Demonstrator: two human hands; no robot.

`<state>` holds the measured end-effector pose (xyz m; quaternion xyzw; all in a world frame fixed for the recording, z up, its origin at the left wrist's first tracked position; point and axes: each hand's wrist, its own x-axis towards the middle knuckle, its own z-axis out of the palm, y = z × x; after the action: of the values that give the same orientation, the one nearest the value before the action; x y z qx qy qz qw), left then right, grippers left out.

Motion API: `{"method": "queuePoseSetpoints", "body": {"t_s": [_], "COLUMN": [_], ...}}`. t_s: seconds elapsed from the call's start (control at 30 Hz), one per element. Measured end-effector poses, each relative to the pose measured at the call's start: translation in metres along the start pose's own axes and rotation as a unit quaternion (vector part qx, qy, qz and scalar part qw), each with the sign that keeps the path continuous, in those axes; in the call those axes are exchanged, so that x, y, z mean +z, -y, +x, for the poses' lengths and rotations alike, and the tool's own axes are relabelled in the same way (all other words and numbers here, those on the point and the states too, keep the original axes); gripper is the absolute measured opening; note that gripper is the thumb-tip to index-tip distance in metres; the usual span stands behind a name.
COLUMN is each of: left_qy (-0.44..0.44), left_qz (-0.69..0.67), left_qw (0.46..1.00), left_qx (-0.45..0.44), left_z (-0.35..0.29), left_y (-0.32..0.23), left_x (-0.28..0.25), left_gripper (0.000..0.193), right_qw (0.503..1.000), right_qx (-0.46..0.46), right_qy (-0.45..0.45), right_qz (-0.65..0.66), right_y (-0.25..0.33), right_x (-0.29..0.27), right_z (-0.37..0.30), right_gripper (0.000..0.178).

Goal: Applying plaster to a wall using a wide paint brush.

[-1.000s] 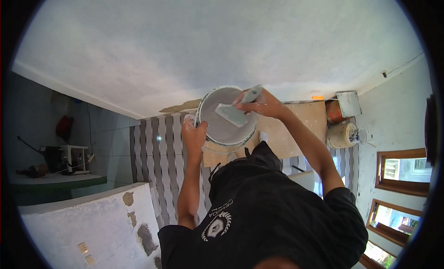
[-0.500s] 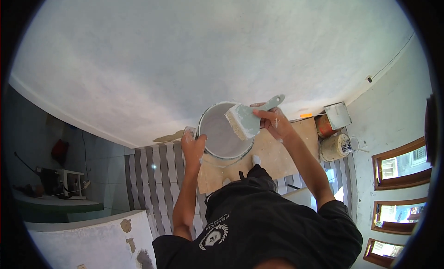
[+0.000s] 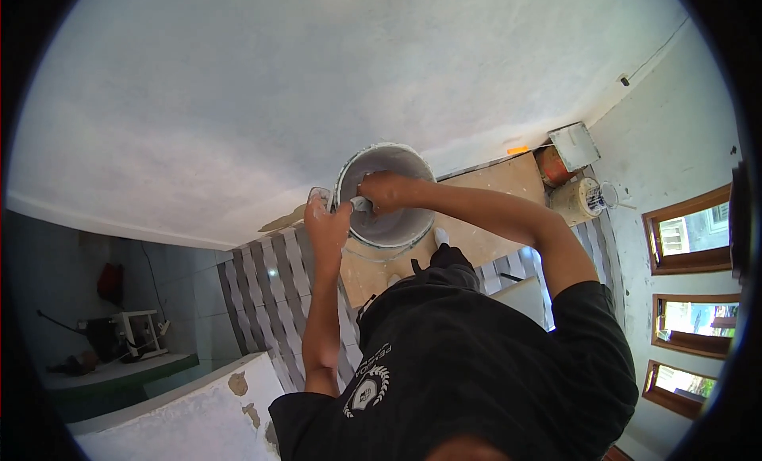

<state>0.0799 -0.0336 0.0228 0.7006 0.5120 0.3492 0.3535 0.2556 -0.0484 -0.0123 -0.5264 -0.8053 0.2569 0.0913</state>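
Bucket (image 3: 401, 232), round and grey-white, is held at its left rim by the left hand (image 3: 327, 221), whose fingers are curled over the outer side while the thumb is laid along the edge. Whether the bucket's weight is also borne by something below cannot be told. Inside its mouth the right hand (image 3: 382, 193) is lowered, bent at the wrist and closed around a paintbrush (image 3: 362, 204); only a pale bit of the handle is seen, pointed toward the left thumb, and the brush head is hidden. The two hands are kept apart but near each other, and whether the handle is touched by the left thumb cannot be made out. Both hands are flecked with white. Beyond the bucket a pale, patchily coated wall (image 3: 357, 64) is seen, and beneath it a brown sheet (image 3: 508, 183) is spread over striped flooring (image 3: 274, 290). To the right, near the wall corner, a paint-smeared cream pail (image 3: 573, 203) is set beside a red container (image 3: 553, 169), with wood-framed windows (image 3: 692, 229) farther over. At far left a small white stand (image 3: 143, 336) is placed on a green-edged ledge (image 3: 159, 374).
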Motion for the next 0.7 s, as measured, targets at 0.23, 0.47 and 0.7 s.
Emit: {"method": "queuePoseSetpoints", "body": {"t_s": [0.23,0.47,0.7], "left_qy": [-0.024,-0.011,-0.008], "left_qz": [0.042,-0.021,-0.014], "left_qw": [0.998,0.998,1.000], "left_qx": [-0.037,-0.055,-0.020], "left_z": [0.000,0.023,0.035], "left_y": [0.008,0.016,0.008], "left_x": [-0.014,-0.016,0.008], "left_gripper": [0.027,0.025,0.028], "right_qw": [0.997,0.949,0.979], "right_qx": [-0.032,0.020,0.123], "right_qy": [-0.062,-0.049,-0.008], "right_qz": [0.027,0.310,0.162], "right_y": [-0.007,-0.008,-0.017], "right_x": [-0.018,-0.080,-0.041], "right_z": [-0.009,-0.029,0.010], "right_gripper": [0.034,0.027,0.052]}}
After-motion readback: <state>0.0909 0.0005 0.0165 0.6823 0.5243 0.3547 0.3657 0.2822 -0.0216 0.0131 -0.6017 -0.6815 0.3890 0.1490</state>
